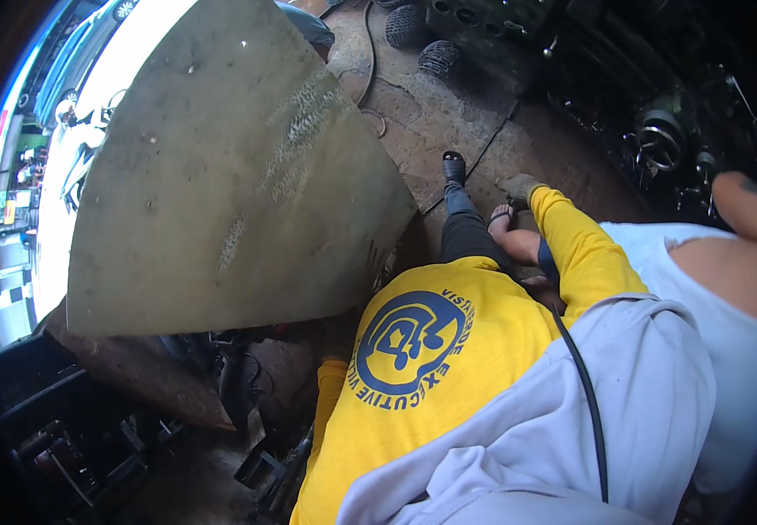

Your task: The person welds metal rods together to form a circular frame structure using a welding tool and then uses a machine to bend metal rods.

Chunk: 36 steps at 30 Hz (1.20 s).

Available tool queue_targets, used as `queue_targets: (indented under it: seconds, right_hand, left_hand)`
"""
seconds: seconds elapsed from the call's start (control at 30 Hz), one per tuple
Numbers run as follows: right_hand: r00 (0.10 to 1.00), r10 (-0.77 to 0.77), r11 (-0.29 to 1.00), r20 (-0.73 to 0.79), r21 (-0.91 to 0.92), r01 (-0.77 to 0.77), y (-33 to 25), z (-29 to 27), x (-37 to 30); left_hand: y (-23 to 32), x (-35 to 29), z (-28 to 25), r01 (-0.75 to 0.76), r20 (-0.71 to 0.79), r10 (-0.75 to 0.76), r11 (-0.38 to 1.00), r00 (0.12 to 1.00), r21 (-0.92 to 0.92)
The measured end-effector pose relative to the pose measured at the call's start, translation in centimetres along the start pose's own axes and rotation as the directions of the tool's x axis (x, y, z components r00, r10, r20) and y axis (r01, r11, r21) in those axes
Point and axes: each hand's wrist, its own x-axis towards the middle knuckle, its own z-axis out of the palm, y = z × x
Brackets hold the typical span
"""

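I wear a yellow long-sleeved shirt with a dark blue print, and a pale grey cloth drapes over it. My right arm reaches forward, and at its end my right hand shows in a dark glove above the floor. It is small and dim, so its grip is unclear. A thin dark rod or cable runs along the floor beside it. A large flat greyish-tan sheet, scuffed in patches, stands at my left. My left cuff ends near its lower edge; the left hand is hidden.
A person in a white sleeveless top is close at my right. Dark machinery stands at the far right. Wire-mesh lumps and a hose lie on the stained floor. Dark metal parts crowd the lower left; a bright street shows beyond.
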Motion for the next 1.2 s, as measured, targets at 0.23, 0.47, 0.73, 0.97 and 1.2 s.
queue_targets:
  seconds: [0.23, 0.47, 0.73, 0.97, 1.2]
  right_hand:
    - [0.996, -0.059, 0.960, 0.065, -0.270, 0.074, -7.6, -11.5, 13.5]
    - [0.882, -0.468, 0.734, 0.057, -0.531, 0.424, -29.8, -17.1, 7.8]
    - [0.192, -0.817, -0.274, 0.544, -0.659, 0.701, -48.0, -20.2, 9.1]
    - [0.467, -0.588, -0.310, 0.661, -0.717, 0.625, -64.8, -23.9, 15.4]
    - [-0.188, -0.973, -0.230, 0.133, -0.636, 0.736, -81.2, -29.8, 18.7]
  left_hand:
    - [17.9, 12.5, -1.0, 0.052, -0.009, -0.052, 0.998, 0.999, -0.020]
    - [36.7, 21.7, -4.1, -0.008, -0.015, 0.007, 1.000, 1.000, -0.018]
    - [52.8, 34.4, -12.5, -0.028, 0.173, 0.037, 0.998, 0.984, -0.058]
    - [60.6, 44.5, -24.0, -0.217, 0.213, 0.239, 0.968, 0.947, -0.122]
    - [69.6, 53.2, -35.5, -0.251, 0.095, 0.295, 0.913, 0.951, -0.322]
